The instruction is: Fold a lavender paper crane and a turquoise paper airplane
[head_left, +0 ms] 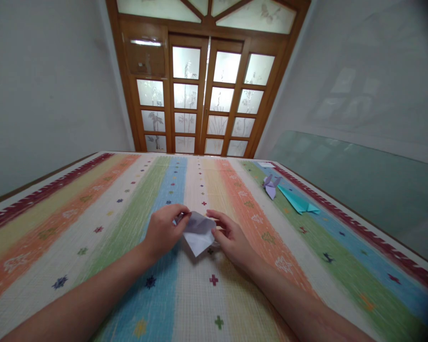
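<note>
The left hand (164, 231) sits at centre frame, forearm entering from the lower left. Its grip is closed: thumb and fingertips pinch the upper left edge of the paper (199, 233).

The paper, a pale lavender partly folded sheet, lies at frame centre on the striped tabletop (92, 228), its point aimed at the lower edge of the frame. It is judged light, thin and limp, easily creased or torn. Hold it at folded edges and corners, where the layers are stiffest.

The right hand (231, 239) enters from the lower right, palm turned inward. Its grip is closed lightly on the paper's right edge, fingers curled.

In the upper right lie a purple figure (271, 186) and a teal figure (299, 201), close together.
</note>
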Motion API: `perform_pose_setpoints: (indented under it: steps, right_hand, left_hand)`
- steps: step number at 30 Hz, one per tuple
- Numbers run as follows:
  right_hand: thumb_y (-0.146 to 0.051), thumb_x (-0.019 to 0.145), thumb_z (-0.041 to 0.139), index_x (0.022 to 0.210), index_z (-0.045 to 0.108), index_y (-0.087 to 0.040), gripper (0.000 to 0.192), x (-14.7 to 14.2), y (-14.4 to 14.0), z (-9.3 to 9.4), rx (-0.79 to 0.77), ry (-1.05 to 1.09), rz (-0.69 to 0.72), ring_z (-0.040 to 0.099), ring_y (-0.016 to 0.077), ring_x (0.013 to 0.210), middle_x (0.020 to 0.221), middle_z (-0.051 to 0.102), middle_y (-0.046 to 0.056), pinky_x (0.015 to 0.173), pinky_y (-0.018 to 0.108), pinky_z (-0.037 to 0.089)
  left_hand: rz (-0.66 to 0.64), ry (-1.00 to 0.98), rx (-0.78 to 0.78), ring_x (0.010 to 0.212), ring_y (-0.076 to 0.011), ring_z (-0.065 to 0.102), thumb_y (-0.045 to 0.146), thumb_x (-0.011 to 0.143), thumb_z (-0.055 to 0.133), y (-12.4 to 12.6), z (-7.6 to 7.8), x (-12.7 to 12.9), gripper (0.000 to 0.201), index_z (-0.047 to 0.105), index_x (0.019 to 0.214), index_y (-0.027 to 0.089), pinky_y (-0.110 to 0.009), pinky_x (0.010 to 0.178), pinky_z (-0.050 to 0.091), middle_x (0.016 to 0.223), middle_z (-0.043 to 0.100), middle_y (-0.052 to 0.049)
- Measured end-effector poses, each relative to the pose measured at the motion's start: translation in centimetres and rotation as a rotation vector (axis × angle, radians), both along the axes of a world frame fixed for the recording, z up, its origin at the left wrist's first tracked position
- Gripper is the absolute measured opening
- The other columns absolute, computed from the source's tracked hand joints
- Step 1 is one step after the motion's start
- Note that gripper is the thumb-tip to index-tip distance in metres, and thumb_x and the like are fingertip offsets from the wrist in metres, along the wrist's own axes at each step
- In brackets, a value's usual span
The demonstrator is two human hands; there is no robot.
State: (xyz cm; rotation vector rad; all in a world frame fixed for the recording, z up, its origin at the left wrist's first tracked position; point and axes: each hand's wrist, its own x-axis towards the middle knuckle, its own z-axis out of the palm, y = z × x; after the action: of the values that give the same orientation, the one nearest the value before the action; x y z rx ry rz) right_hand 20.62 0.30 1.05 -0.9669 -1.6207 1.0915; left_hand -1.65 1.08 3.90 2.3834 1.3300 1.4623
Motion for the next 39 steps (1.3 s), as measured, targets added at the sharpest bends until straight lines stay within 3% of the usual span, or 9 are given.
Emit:
perform_pose_setpoints:
  steps: [4,7,12,17,21,26,32,35,39]
  right_hand:
    - [-0.02,0.087,0.056,0.141,0.047,-0.028,0.056,-0.3,0.1,-0.1,-0.056,0.08,0.036,0.064,0.0201,0.106,0.131,0.061,0.009,0.081,0.032,0.054]
    - [-0.026,0.089,0.056,0.143,0.045,-0.026,0.055,-0.3,0.1,0.1,-0.127,0.092,0.043,0.064,0.0164,0.082,0.11,0.068,0.007,0.065,0.027,0.051]
    - [-0.034,0.09,0.054,0.111,0.067,-0.019,0.029,0.0,0.3,0.5,-0.2,-0.024,-0.025,0.05,0.0128,0.056,0.073,0.061,0.0,0.049,0.024,0.037]
    - [-0.038,0.086,0.054,0.077,0.065,-0.019,0.024,0.6,0.9,0.2,-0.326,0.038,-0.121,0.046,0.013,0.052,0.061,0.054,-0.001,0.048,0.025,0.03]
    - [-0.039,0.082,0.057,0.071,0.06,-0.02,0.023,1.1,1.4,0.2,-0.381,0.076,-0.176,0.045,0.0139,0.051,0.059,0.053,-0.002,0.048,0.026,0.028]
    - [-0.037,0.081,0.057,0.072,0.063,-0.019,0.021,1.4,1.4,0.1,-0.372,0.05,-0.153,0.045,0.0137,0.051,0.059,0.054,-0.001,0.049,0.026,0.027]
    - [-0.042,0.084,0.059,0.079,0.068,-0.017,0.027,1.3,1.4,-0.3,-0.362,0.02,-0.08,0.049,0.0134,0.056,0.068,0.061,0.001,0.052,0.025,0.029]
    - [-0.052,0.084,0.062,0.082,0.069,-0.017,0.036,1.3,1.5,-0.4,-0.376,0.081,-0.09,0.05,0.014,0.057,0.07,0.063,0.002,0.052,0.025,0.03]
    - [-0.051,0.083,0.063,0.083,0.07,-0.018,0.033,1.3,1.4,-0.3,-0.421,0.098,-0.107,0.049,0.0135,0.054,0.066,0.06,0.0,0.05,0.024,0.027]
  left_hand:
    - [-0.006,-0.105,-0.068,0.069,-0.0138,0.064,0.021,0.09,0.063,-0.2,0.4,0.1,0.007,0.067,0.086,0.02,-0.025,0.068,0.048,0.078,0.07,0.0]
    - [0.017,-0.175,-0.123,0.07,-0.0149,0.065,0.025,0.09,0.063,-0.1,0.4,0.2,0.009,0.068,0.085,0.019,-0.026,0.068,0.048,0.078,0.07,-0.001]
    - [-0.067,-0.241,-0.214,0.07,-0.0161,0.065,0.033,0.092,0.06,0.4,0.0,0.0,0.018,0.067,0.085,0.018,-0.026,0.067,0.049,0.077,0.07,-0.002]
    - [-0.275,-0.187,-0.186,0.085,-0.0205,0.067,0.043,0.098,0.047,0.4,-0.5,-0.5,0.033,0.068,0.094,0.018,-0.032,0.078,0.05,0.089,0.072,-0.006]
    - [-0.355,-0.051,-0.172,0.103,-0.0238,0.066,0.036,0.094,0.056,0.1,-0.8,-0.5,0.027,0.066,0.112,0.02,-0.039,0.092,0.05,0.109,0.071,-0.009]
    - [-0.377,0.02,-0.133,0.118,-0.0246,0.06,0.019,0.085,0.063,-0.1,-1.4,0.3,0.055,0.051,0.138,0.021,-0.041,0.097,0.051,0.133,0.061,-0.013]
    - [-0.403,-0.036,-0.115,0.098,-0.0206,0.066,0.018,0.091,0.06,-0.4,-1.0,1.0,0.014,0.071,0.098,0.022,-0.038,0.09,0.051,0.101,0.072,-0.007]
    - [-0.373,-0.082,-0.146,0.086,-0.0191,0.066,0.018,0.092,0.057,-0.4,-0.7,0.9,0.014,0.071,0.093,0.02,-0.035,0.08,0.053,0.09,0.072,-0.006]
    - [-0.372,-0.093,-0.099,0.09,-0.0208,0.065,0.014,0.088,0.055,-0.7,-0.4,0.8,0.021,0.069,0.102,0.02,-0.036,0.079,0.053,0.096,0.072,-0.008]
